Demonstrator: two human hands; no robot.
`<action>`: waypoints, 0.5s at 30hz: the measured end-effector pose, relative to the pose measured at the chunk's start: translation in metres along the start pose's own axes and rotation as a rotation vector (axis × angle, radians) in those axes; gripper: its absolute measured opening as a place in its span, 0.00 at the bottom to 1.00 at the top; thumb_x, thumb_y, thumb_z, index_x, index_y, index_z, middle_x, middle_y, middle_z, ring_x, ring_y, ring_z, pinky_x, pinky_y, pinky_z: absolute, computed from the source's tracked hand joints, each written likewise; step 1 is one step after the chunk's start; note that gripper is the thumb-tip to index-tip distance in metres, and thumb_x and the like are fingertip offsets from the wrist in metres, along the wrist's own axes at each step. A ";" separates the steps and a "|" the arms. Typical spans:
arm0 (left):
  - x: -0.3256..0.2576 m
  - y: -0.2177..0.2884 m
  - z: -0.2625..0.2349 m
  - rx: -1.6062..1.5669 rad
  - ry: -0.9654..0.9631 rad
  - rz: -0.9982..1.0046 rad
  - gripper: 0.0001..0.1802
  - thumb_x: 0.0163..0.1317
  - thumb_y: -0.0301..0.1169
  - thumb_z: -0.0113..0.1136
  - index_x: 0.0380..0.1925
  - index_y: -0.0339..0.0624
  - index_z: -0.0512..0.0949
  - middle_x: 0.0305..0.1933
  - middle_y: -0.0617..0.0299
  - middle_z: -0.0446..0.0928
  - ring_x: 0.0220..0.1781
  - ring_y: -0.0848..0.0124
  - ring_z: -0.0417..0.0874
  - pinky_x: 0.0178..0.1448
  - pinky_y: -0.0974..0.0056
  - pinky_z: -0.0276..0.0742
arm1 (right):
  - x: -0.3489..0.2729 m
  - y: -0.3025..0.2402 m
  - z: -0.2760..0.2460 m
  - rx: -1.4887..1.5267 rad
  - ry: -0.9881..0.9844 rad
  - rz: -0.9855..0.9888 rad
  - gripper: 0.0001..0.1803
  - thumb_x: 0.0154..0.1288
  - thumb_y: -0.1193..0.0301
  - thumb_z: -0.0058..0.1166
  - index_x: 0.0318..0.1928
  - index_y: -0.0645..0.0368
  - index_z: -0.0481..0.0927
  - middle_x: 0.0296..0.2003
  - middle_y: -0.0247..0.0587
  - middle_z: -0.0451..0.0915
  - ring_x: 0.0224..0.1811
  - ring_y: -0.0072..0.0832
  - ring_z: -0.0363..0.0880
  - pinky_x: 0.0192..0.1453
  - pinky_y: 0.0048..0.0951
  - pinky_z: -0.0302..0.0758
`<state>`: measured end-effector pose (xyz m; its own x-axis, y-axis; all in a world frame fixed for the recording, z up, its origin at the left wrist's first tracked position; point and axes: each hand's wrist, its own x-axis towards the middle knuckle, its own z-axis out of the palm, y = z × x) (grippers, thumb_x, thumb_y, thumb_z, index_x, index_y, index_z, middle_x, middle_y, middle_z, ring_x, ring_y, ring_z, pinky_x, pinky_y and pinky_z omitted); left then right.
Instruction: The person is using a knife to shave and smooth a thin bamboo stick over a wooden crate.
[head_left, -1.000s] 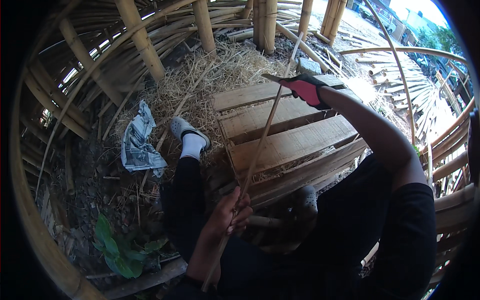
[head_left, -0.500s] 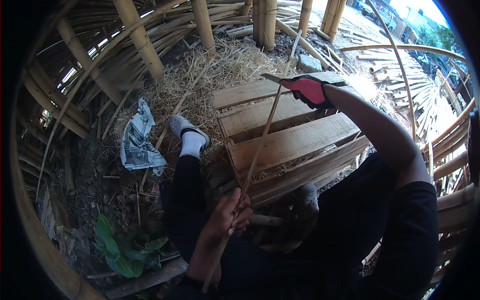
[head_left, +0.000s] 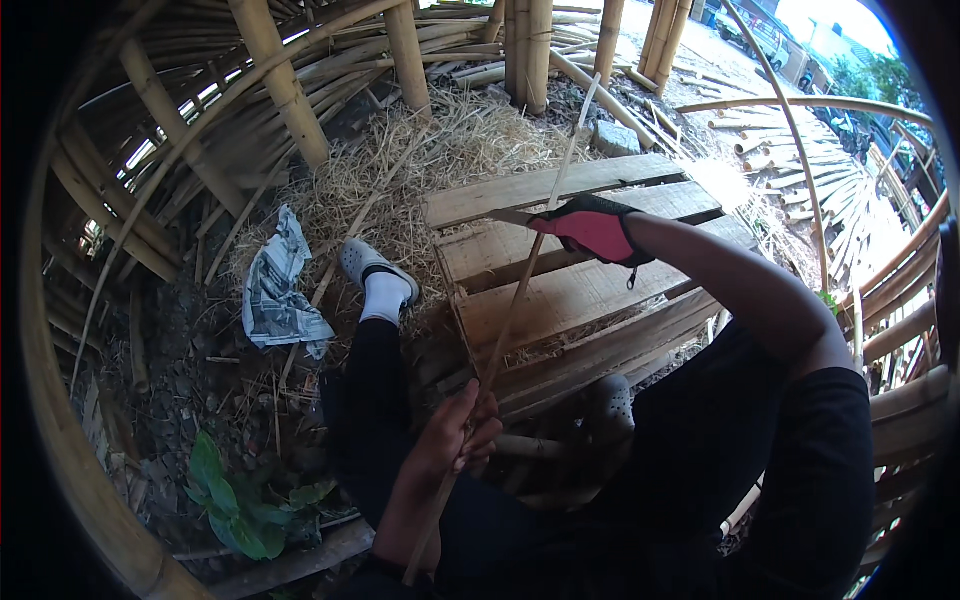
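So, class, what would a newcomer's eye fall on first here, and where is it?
Probably the right hand in its red-and-black glove, seen over the slatted wooden platform, holding a thin blade that appears to cross a long pale strip. The bare left hand grips that strip lower down, near the bottom centre. Crumpled printed paper also stands out, on the ground at left.

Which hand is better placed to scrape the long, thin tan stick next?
Probably the right hand: gloved in red and black, it holds a thin blade across the stick. The bare left hand grips it nearer the body.
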<state>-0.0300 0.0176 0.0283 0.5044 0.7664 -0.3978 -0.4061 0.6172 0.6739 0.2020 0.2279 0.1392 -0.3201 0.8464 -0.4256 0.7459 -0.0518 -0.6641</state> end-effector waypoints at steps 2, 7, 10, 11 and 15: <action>0.002 0.000 0.000 0.028 0.003 0.017 0.25 0.75 0.55 0.31 0.26 0.50 0.61 0.10 0.72 0.54 0.05 0.83 0.51 0.11 0.75 0.46 | 0.000 -0.011 -0.016 -0.004 0.105 0.049 0.30 0.63 0.37 0.53 0.23 0.52 0.73 0.15 0.27 0.65 0.12 0.18 0.58 0.15 0.26 0.54; -0.001 -0.002 -0.004 0.057 0.038 0.010 0.25 0.75 0.56 0.32 0.26 0.50 0.61 0.09 0.72 0.55 0.05 0.82 0.51 0.11 0.75 0.46 | -0.005 -0.007 0.017 0.076 -0.048 0.058 0.27 0.62 0.41 0.57 0.31 0.54 0.82 0.19 0.29 0.71 0.19 0.20 0.65 0.23 0.27 0.63; 0.004 -0.002 -0.002 0.018 -0.017 0.001 0.25 0.75 0.56 0.33 0.26 0.51 0.61 0.09 0.72 0.54 0.05 0.82 0.51 0.11 0.75 0.46 | 0.003 0.008 0.005 0.110 -0.059 0.069 0.28 0.62 0.40 0.56 0.31 0.55 0.82 0.19 0.29 0.71 0.18 0.20 0.63 0.23 0.29 0.63; 0.006 0.001 0.003 0.036 -0.006 -0.010 0.25 0.75 0.56 0.33 0.26 0.51 0.61 0.09 0.72 0.54 0.05 0.82 0.51 0.11 0.75 0.46 | 0.010 0.017 -0.011 0.057 0.039 0.050 0.28 0.63 0.40 0.56 0.32 0.55 0.82 0.20 0.30 0.72 0.18 0.21 0.63 0.23 0.29 0.63; 0.003 0.004 0.007 0.026 0.051 -0.046 0.25 0.74 0.57 0.33 0.26 0.52 0.62 0.09 0.72 0.54 0.05 0.82 0.51 0.10 0.75 0.46 | -0.002 0.010 0.007 0.079 0.036 0.039 0.29 0.64 0.40 0.53 0.27 0.55 0.78 0.18 0.30 0.70 0.17 0.20 0.63 0.21 0.26 0.61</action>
<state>-0.0241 0.0212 0.0341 0.4825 0.7460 -0.4590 -0.3637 0.6473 0.6699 0.2054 0.2222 0.1290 -0.2692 0.8614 -0.4307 0.7083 -0.1260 -0.6946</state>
